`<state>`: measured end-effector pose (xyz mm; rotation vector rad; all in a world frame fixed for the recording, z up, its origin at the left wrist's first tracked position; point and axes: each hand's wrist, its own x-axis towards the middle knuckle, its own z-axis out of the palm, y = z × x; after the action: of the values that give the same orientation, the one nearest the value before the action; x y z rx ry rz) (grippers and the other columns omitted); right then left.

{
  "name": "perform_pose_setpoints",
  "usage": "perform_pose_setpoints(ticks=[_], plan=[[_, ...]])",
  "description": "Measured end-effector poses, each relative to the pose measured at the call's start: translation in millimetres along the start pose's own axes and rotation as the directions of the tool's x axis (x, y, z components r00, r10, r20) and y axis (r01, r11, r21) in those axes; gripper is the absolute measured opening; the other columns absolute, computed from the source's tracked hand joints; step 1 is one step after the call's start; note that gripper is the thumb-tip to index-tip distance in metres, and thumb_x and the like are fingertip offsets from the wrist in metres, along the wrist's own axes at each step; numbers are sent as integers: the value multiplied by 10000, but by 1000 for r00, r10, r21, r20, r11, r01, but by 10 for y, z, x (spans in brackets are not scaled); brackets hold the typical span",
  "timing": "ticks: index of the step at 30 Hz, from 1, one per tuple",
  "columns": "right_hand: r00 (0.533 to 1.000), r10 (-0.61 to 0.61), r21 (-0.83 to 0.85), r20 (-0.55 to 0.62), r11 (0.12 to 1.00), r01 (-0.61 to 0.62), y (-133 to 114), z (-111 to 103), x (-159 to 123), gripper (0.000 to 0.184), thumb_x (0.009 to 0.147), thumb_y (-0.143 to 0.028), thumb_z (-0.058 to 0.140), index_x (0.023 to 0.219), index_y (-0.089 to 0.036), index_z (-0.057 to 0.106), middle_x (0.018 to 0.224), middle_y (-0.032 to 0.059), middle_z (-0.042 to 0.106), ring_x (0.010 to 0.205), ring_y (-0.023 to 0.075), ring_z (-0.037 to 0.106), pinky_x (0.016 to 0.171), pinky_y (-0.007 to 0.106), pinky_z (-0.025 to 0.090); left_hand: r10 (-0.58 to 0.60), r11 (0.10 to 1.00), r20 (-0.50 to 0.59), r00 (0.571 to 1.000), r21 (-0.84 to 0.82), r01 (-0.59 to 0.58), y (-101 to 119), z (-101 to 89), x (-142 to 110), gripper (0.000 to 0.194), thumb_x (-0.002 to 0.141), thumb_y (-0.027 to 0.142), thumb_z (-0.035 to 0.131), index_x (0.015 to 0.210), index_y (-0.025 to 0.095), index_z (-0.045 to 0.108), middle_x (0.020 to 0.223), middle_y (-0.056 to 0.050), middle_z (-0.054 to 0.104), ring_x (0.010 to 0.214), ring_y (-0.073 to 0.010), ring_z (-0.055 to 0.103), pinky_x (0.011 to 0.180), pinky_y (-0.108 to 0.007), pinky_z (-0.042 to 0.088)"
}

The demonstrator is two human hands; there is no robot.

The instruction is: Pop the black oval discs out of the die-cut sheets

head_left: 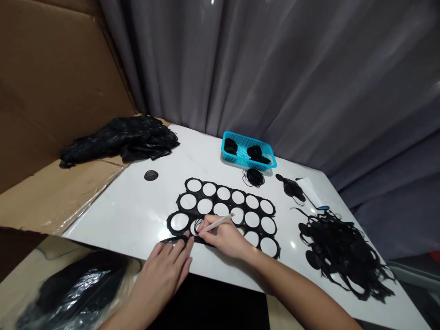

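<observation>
From the head view, I see the person's right hand [225, 236] pinching a slim, pale, pen-shaped tool [218, 223] over the near row of a thin black sheet with three rows of round holes [195, 211]. The sheet lies flat near the front edge of the glossy white worktop [202, 160]. The left hand [168, 266] rests its fingers at the sheet's near left corner, over a narrow black strip [168, 239]; whether it grips the strip, I cannot tell. Beyond the sheet sit a turquoise perforated plastic basket [237, 160] holding black pieces and, just in front, a loose black coil [254, 178]. A tangled heap of black strips [343, 256] lies to the right, a dark oval disc [151, 175] to the left.
</observation>
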<state>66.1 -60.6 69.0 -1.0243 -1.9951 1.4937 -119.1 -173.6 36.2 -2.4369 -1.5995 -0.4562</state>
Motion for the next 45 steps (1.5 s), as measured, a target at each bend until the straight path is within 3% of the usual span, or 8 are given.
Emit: perform_pose_setpoints(ticks=[10, 17, 24, 26, 29, 32, 39, 45], plan=[[999, -19, -11, -50, 1000, 19, 100, 123, -37, 109, 858, -168, 599, 755, -201, 613, 854, 12, 698, 831, 171, 647, 785, 284, 495, 16, 1000, 16, 1000, -4, -16, 11, 3, -11, 390, 1016, 148, 411, 1374, 166, 566, 1097, -99, 689, 795, -238, 606, 782, -400, 372], [987, -154, -191, -36, 971, 144, 107, 140, -82, 183, 898, -134, 591, 735, -211, 561, 869, 14, 675, 846, 173, 616, 787, 291, 480, 28, 1000, 6, 1000, -7, -28, 12, 0, -3, 380, 1006, 132, 424, 1353, 162, 577, 1086, -96, 695, 782, -233, 600, 775, -393, 365], [911, -382, -521, 157, 751, 405, 210, 133, -118, 104, 907, -142, 563, 989, -187, 608, 1098, 124, 669, 980, 260, 561, 858, 392, 475, 25, 999, -20, 999, -32, -26, -7, 52, -12, 363, 1000, 118, 416, 1320, 151, 585, 1097, -99, 697, 794, -228, 606, 779, -388, 367], [915, -402, -554, 43, 752, 356, 232, -73, 73, 129, 913, -131, 512, 974, -192, 607, 1051, 112, 673, 954, 258, 560, 842, 393, 468, 26, 999, -19, 999, -29, -27, -6, 50, -6, 356, 995, 111, 416, 1305, 136, 590, 1107, -103, 696, 785, -227, 606, 774, -390, 367], [850, -402, -539, -341, 825, 174, 214, -459, 450, 160, 931, -171, 456, 847, -213, 585, 933, 83, 678, 891, 245, 582, 836, 382, 456, 18, 999, -22, 1000, -29, -19, 6, 29, 7, 354, 989, 99, 417, 1296, 127, 591, 1116, -107, 694, 773, -220, 609, 774, -389, 366], [833, -288, -387, -473, 917, 97, 127, -639, 703, 137, 911, -242, 508, 792, -222, 572, 907, 51, 692, 831, 221, 611, 764, 332, 456, 16, 999, -25, 1000, -46, -17, 16, -1, 14, 356, 999, 103, 393, 1296, 126, 586, 1097, -100, 695, 770, -215, 608, 774, -386, 361], [982, -103, -121, -161, 989, 84, -72, -53, 551, 106, 856, -224, 584, 753, -212, 604, 873, 13, 716, 815, 182, 638, 738, 286, 456, -58, 996, -53, 997, -63, 55, -104, -77, -58, 356, 1019, 140, 413, 1343, 122, 557, 997, -81, 675, 776, -210, 604, 769, -366, 363], [997, -30, 34, 73, 999, 28, -27, 303, 391, 110, 833, -194, 623, 724, -209, 611, 874, 17, 718, 836, 180, 655, 731, 280, 468, -75, 995, -29, 997, 58, 76, -183, -42, -164, 331, 1010, 148, 441, 1299, 114, 598, 993, -93, 673, 799, -239, 600, 759, -388, 354]])
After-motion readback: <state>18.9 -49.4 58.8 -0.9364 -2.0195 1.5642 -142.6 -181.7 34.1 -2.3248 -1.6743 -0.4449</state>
